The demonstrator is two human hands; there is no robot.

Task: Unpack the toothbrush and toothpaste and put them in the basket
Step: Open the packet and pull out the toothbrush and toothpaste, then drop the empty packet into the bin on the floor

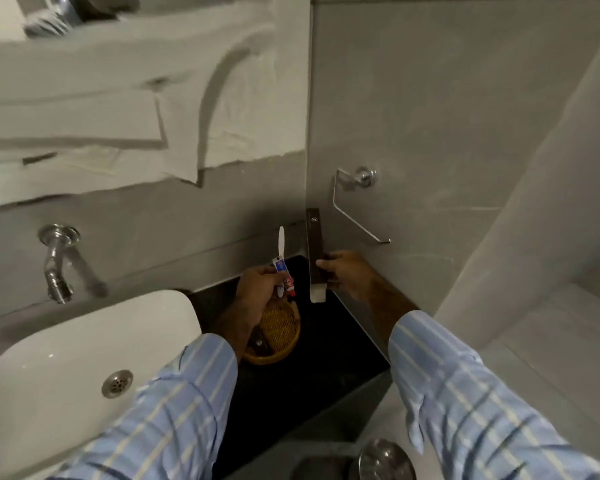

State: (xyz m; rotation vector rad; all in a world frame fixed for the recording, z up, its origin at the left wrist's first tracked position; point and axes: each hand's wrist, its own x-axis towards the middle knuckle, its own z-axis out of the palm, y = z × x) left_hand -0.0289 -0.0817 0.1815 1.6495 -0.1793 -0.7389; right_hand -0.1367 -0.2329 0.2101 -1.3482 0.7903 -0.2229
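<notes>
My left hand is clenched around the white toothbrush and the small toothpaste tube together; the toothbrush handle stands upright above my fist, the tube lies against it. Both items are held in the air over the far part of the dark bench, directly above the woven basket. My right hand grips the dark brown box, held upright near the bench's far right corner, its pale inner flap hanging out at the bottom end. The basket sits on the bench beside the white sink, with a dark item inside that I cannot identify.
</notes>
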